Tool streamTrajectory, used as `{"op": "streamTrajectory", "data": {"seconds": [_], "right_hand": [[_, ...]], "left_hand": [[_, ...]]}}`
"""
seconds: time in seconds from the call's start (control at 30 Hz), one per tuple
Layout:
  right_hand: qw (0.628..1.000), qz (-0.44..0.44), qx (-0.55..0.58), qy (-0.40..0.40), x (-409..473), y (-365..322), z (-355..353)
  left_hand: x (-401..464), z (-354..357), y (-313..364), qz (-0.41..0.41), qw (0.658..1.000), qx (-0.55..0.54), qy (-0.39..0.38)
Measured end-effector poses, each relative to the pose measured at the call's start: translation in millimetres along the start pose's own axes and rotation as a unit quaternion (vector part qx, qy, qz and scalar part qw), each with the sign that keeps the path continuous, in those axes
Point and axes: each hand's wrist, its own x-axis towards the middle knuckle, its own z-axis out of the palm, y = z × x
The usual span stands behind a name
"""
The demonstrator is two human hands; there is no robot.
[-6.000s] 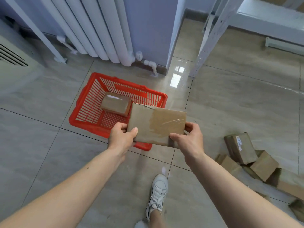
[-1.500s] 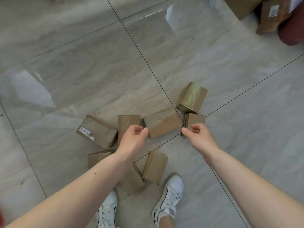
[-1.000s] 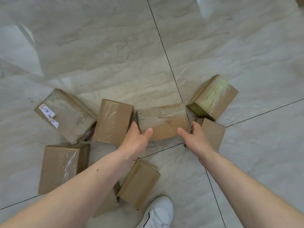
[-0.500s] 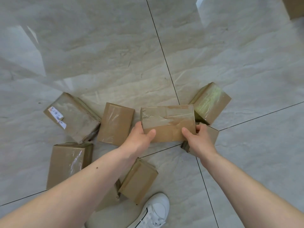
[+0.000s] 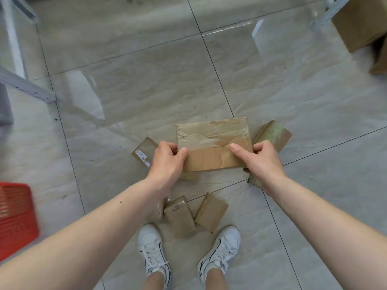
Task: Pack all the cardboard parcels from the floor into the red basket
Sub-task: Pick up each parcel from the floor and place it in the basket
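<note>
I held a taped cardboard parcel (image 5: 213, 143) between both hands: my left hand (image 5: 167, 162) gripped its left end with the thumb laid across the top face and the fingers curled round the edge, and my right hand (image 5: 259, 159) gripped the right end the same way, thumb on top. The parcel was up off the floor, its broad face turned towards me, clear tape wrinkled across the upper half.

Nearest to me stood my two white sneakers (image 5: 154, 252), and just ahead of them lay two small parcels side by side, one upright-looking brown one (image 5: 180, 216) and a tilted one (image 5: 211, 211) to its right. Under my left hand a parcel with a white label (image 5: 142, 151) lay flat on the tiles. Beside my right hand sat a parcel with greenish tape (image 5: 272, 133), and the corner of another (image 5: 252, 181) showed beneath my right wrist.

The red basket (image 5: 14, 218) was well off to my left at the frame's edge, only part of its slatted side showing, blurred.

Farther out ran the glossy grey tile floor (image 5: 146, 84), a pale metal shelf frame (image 5: 18, 59) at far left, and a large cardboard box (image 5: 360, 21) at far right.
</note>
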Motion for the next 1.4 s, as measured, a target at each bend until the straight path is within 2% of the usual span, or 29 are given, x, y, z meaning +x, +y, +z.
{"op": "streamTrajectory", "data": {"seconds": [0.2, 0.33, 0.77, 1.07, 1.4], "right_hand": [[0.999, -0.035, 0.015, 0.024, -54, -40, 8], [0.998, -0.067, 0.007, 0.009, -83, -48, 20], [0.992, -0.108, -0.023, -0.064, -177, -18, 91], [0.980, -0.138, -0.088, -0.114, -271, -30, 190], [0.965, -0.157, -0.109, -0.179, -416, -72, 373]], "left_hand": [[-33, -62, 16, 0.031, 0.999, -0.017, -0.006], [-47, -87, 4, 0.044, 0.998, -0.037, 0.004], [-112, -150, -110, 0.014, 0.988, -0.149, 0.045], [-160, -254, -202, -0.008, 0.978, -0.190, 0.084], [-193, -449, -332, -0.013, 0.971, -0.191, 0.142]]}}
